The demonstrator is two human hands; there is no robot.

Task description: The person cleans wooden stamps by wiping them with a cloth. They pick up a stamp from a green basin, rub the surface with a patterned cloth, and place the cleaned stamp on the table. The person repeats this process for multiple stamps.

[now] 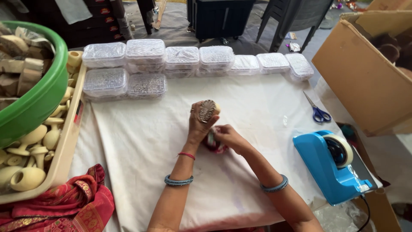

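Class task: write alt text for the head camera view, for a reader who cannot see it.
A person's left hand holds up a round wooden piece over a white cloth while the right hand works at its base. Clear boxes line the far edge; a blue tape dispenser sits right.

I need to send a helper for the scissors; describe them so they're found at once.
Start at the big blue tape dispenser at the white cloth's right edge. Just beyond it lie the blue-handled scissors, the only metal-bladed tool there.

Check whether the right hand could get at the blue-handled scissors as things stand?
Probably yes: the scissors lie alone on the white cloth, nothing between them and the right hand, though its fingers are busy now.
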